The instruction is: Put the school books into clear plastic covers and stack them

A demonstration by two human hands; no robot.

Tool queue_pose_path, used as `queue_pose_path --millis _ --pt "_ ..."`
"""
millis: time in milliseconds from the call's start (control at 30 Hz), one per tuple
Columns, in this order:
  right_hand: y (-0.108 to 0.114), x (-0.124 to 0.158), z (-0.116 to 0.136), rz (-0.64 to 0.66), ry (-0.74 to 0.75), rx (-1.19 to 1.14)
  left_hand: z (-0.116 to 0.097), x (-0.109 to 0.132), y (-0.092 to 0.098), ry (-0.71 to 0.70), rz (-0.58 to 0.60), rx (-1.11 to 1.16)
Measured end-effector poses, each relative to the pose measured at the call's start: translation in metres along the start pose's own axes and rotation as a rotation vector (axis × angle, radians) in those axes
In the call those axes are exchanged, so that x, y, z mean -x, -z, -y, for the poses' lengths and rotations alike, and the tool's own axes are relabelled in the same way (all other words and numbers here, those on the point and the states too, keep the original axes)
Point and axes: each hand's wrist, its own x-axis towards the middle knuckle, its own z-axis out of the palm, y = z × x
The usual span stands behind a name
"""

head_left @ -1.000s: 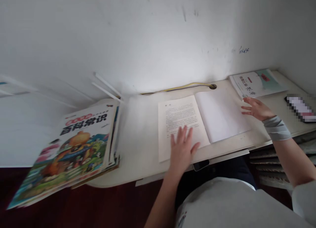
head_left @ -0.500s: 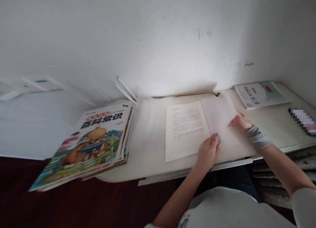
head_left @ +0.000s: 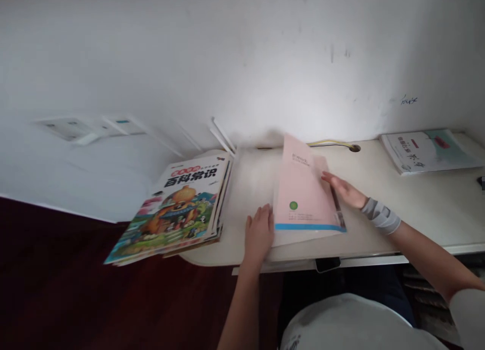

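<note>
A booklet with a pink cover (head_left: 303, 188) and a blue strip along its bottom edge stands partly raised on the white desk, its pages below it blurred. My left hand (head_left: 259, 234) lies flat on the desk, fingers stretched, at the booklet's left edge. Against the cover's right side rests my right hand (head_left: 344, 188), with its fingers extended and a grey band around the wrist. Whether the right fingertips grip the cover's edge is hard to see; the hand looks flat, pushing against it.
A stack of colourful magazines (head_left: 182, 208) overhangs the desk's left end. Another booklet (head_left: 428, 150) lies at the back right. A cable (head_left: 329, 142) runs along the wall into a hole (head_left: 354, 148). A dark device (head_left: 328, 264) sits at the front edge.
The printed page that lay face up is now covered as the pink cover has swung over to the left. My left hand has shifted left. The view has turned left.
</note>
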Motion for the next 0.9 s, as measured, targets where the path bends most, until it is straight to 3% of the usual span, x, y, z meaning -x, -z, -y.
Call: queue_pose_path --millis 100,200,300,533,633,767,900 --pt "-0.024 -0.012 0.018 0.127 0.061 0.397 0.010 0.003 0.000 -0.010 0.023 0.101" --pt "-0.045 -0.022 0.031 0.228 0.118 0.598 0.012 0.004 0.002 0.093 -0.032 0.242" --pt "-0.051 -0.038 0.034 0.282 0.135 0.622 0.011 0.004 0.006 0.156 -0.036 0.332" --pt "-0.037 -0.078 0.018 0.195 -0.077 0.656 0.007 0.006 0.005 0.115 -0.022 0.305" --pt "-0.045 -0.072 0.036 0.146 0.010 0.666 0.010 0.005 0.002 0.094 0.021 0.291" --pt "-0.067 -0.063 0.075 0.263 0.293 0.577 0.011 0.005 0.001 -0.013 0.119 0.169" --pt "-0.089 -0.063 0.098 0.315 0.250 0.566 0.009 0.006 -0.001 -0.040 0.116 0.056"
